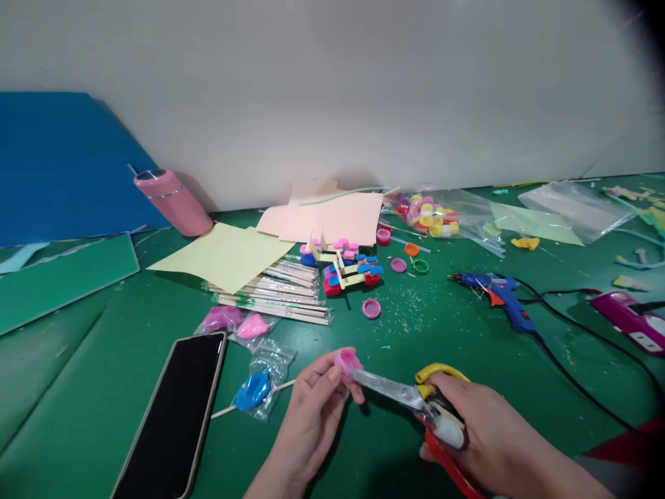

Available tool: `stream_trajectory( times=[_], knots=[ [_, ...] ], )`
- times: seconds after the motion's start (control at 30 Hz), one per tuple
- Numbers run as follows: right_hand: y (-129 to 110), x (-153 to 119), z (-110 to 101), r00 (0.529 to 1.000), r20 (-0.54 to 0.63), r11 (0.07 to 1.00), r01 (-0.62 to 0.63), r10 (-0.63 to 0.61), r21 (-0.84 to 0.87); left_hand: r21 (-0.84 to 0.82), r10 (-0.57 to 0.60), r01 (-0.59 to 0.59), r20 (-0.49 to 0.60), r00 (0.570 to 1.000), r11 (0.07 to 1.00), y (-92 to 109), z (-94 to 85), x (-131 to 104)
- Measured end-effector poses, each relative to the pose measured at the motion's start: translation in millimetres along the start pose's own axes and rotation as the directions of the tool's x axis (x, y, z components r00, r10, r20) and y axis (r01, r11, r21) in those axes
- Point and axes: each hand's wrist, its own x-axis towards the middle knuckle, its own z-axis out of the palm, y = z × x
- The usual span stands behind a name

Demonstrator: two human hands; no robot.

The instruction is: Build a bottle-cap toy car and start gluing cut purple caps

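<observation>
My left hand [319, 398] pinches a small pink bottle cap [347, 360] between thumb and fingers. Scissors [397, 391] with one yellow and one red handle are gripped in my right hand [483, 423]. Their blades point left, and the tips meet the cap's edge. A white piece [448, 431] shows by the handles; I cannot tell what it is. Beyond my hands stands a little model [343, 269] of pale sticks, with blue, red and pink parts. Loose caps lie near it: a pink one [371, 309], another pink one [398, 265], an orange one [411, 249] and a green one [420, 266].
At left lie a phone [171, 416], bagged blue clay [253, 391] and wrapped sticks [280, 301]. A pink tumbler [176, 204] leans by the wall. A blue glue gun [493, 291] trails its cord at right, near a purple power strip [631, 319]. Bagged caps [429, 215] sit behind.
</observation>
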Motion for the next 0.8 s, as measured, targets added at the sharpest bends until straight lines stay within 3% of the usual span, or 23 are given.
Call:
stream_trajectory(
  times=[0.27,0.47,0.63,0.8],
  knots=[
    [6,0,11,0.983,0.183,0.952,-0.045,-0.012,0.304,-0.034,-0.018,0.018,-0.012,1.0,0.999,1,-0.3,0],
    [4,-3,21,0.949,0.313,0.764,-0.171,-0.042,0.622,-0.06,-0.025,0.024,-0.012,1.0,0.998,2,2.5,-1],
    [15,-1,28,0.946,0.325,0.695,-0.236,0.003,0.679,-0.091,-0.025,0.022,-0.032,0.999,0.996,1,0.2,-1],
    [34,12,30,0.876,0.48,0.598,-0.411,0.049,0.688,-0.137,0.006,-0.009,-0.023,1.0,0.991,1,-1.1,-1]
  ],
)
